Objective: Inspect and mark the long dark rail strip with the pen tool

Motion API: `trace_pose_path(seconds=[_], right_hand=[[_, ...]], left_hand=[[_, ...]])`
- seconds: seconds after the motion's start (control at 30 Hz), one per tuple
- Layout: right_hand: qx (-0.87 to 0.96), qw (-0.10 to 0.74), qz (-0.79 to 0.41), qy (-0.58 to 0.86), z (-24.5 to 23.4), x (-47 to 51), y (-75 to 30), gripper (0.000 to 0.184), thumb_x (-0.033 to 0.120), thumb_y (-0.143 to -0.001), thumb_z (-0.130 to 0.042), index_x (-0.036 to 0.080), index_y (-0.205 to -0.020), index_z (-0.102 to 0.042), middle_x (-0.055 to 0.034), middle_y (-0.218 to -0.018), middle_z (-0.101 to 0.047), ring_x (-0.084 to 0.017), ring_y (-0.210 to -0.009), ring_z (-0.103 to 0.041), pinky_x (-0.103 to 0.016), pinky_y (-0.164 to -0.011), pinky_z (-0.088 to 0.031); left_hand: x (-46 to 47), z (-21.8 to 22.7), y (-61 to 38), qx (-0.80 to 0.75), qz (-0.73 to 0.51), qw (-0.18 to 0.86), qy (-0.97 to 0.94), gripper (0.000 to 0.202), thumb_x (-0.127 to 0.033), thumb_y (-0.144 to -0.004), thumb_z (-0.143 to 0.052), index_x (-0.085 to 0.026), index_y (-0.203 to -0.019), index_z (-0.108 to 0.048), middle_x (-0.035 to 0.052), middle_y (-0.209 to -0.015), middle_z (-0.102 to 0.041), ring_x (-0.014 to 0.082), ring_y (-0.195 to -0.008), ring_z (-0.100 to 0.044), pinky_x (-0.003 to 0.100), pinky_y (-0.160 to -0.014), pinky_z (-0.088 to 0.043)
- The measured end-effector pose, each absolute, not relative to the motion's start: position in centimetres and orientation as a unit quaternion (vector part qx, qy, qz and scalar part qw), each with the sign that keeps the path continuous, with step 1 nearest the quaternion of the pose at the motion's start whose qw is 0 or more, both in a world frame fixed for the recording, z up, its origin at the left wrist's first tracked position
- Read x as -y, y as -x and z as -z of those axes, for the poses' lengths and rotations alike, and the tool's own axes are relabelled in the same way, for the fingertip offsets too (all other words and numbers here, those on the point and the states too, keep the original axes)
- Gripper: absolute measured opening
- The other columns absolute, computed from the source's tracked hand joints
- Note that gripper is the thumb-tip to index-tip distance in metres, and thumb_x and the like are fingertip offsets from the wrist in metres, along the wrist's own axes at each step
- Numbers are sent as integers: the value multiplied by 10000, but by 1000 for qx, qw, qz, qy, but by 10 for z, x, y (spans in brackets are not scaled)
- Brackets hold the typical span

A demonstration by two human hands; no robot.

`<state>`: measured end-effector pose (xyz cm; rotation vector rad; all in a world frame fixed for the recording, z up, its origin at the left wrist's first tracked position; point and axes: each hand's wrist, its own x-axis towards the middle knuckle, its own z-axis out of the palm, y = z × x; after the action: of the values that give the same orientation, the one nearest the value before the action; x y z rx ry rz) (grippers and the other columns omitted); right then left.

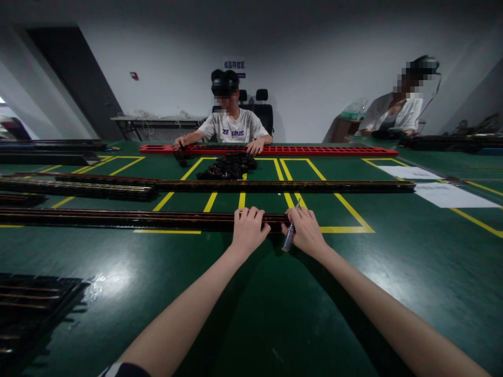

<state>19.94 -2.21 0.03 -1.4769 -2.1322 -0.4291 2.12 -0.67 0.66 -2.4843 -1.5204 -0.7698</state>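
Note:
A long dark rail with copper-coloured lines [157, 217] lies across the green table, running from the left edge to my hands. My left hand [248, 233] is closed over it near its right end, fingers on the far side and thumb on the near side. At the rail's very end is my right hand [308, 230], fingers curled against it. A slim tool with a clear bluish handle [288, 238] is tucked in that hand, handle pointing down toward me and thin tip upward. It looks like a small screwdriver. My fingers hide the rail's end.
Another long dark rail [294, 186] lies parallel beyond. Behind it are a heap of black parts [228, 166] and a red slotted tray [334, 151], where a co-worker's hands [255, 146] rest. Dark racks [35, 309] sit near left; paper sheets [451, 195] lie right.

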Motion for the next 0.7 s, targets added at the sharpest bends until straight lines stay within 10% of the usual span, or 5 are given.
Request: trace_pose_path(seconds=[0.4, 0.7], right_hand=[[767, 298, 111, 557, 4, 18, -207, 261, -9, -647, -409, 220, -772, -398, -124, -936, -645, -267, -859, -551, -371, -802, -420], [777, 293, 107, 546, 4, 19, -209, 112, 166, -742, -487, 218, -818, -422, -105, -924, -648, -268, -846, -579, -385, -822, -411]], left_hand=[[7, -5, -23, 516, 255, 52, 816, 396, -342, -898, -374, -150, -1175, -582, 104, -1177, -631, 256, -1138, -529, 497, -1034, -324], [5, -2, -24, 527, 251, 58, 810, 388, -326, -891, -358, -172, -1155, -597, 93, -1132, -647, 254, -1089, -539, 511, -1028, -316]])
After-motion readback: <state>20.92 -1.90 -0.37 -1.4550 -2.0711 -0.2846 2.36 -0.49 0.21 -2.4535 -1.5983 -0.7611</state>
